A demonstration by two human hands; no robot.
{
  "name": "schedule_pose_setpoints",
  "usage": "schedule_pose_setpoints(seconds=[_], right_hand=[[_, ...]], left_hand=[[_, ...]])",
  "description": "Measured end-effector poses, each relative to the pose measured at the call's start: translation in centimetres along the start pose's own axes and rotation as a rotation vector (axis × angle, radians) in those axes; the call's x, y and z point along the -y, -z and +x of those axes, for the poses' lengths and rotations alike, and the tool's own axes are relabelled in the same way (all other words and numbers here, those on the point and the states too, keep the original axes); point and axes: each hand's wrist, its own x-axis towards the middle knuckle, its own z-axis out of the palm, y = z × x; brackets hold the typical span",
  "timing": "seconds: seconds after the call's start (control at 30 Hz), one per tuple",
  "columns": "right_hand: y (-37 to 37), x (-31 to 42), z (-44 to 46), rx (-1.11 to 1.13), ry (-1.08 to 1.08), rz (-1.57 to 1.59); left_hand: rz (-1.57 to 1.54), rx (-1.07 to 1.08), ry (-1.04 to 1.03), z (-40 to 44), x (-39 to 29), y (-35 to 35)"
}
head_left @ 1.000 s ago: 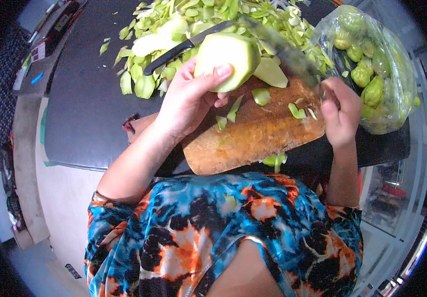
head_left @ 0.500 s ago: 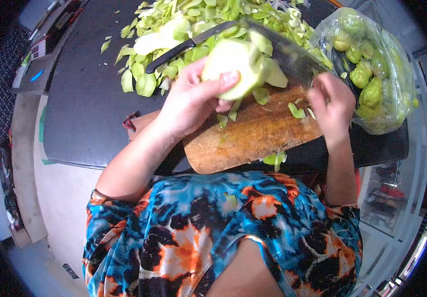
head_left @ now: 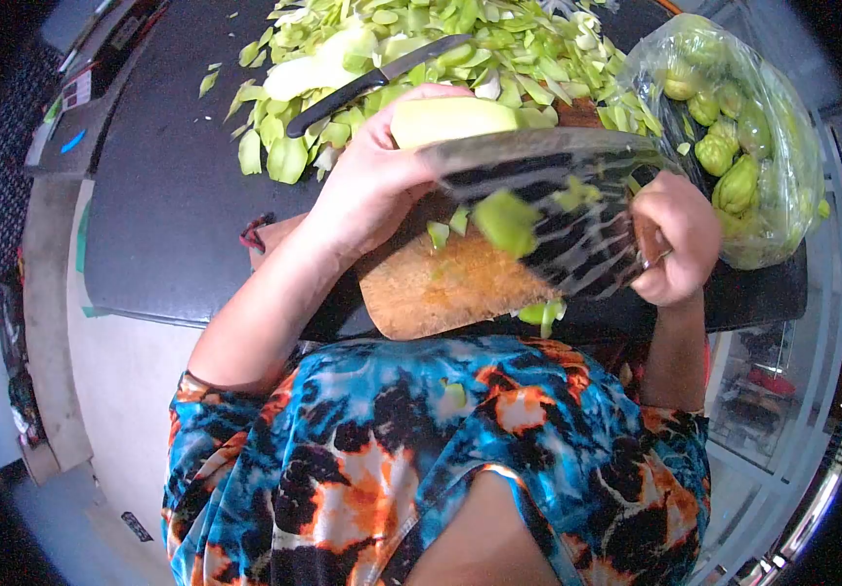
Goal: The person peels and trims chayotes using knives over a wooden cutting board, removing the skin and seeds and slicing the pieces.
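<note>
Head view: cleaver up by the fruit!
Left hand grips fruit, right hand grips cleaver; board near, peelings far.

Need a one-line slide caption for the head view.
Left hand holds a pale green chunk, right hand a broad-bladed knife, above a wooden board; green slices heaped beyond.

A dark bench is occupying the upper centre. A pale surface is extending below its left edge. Beige ledge-like furniture is lining the left side. Pale framing is standing at right; bright glare is showing toward the lower right.
</note>
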Motion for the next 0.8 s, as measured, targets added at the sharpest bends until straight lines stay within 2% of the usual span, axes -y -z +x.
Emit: schedule_pose_setpoints(seconds=[0.07, 0.2, 0.33, 0.43, 0.53, 0.63, 0.7, 0.8], right_hand=[[0.1, 0.1, 0.9, 0.061, 0.11, -0.033], [0.0, 1.1, 1.7, 0.104, 0.146, -0.066], [-0.3, 1.8, 1.8, 0.155, 0.157, -0.037], [-1.7, 2.9, 1.5, 0.069, 0.189, -0.064], [-2.8, 3.1, 1.5, -0.002, 0.163, -0.052], [-3.6, 3.4, 1.8, -0.044, 0.158, -0.035], [-3.9, 3.5, 1.9, -0.041, 0.157, -0.049], [-4.2, 3.6, 2.1, -0.036, 0.143, -0.056]], left_hand=[[0.02, -0.027, 0.073, -0.3, -0.4, -0.2], [0.039, -0.015, 0.173, -0.8, -0.8, -0.6], [-0.027, 0.006, 0.14, -1.1, -1.0, -1.6], [-0.215, -0.168, 0.12, -1.0, -0.2, -2.9], [-0.143, -0.28, 0.034, -0.9, -0.1, -3.9], [-0.175, -0.174, -0.017, -0.8, 0.7, -2.9], [-0.323, -0.169, 0.059, -0.7, 0.7, -2.8], [-0.335, -0.138, 0.046, -0.6, 0.9, -2.6]])
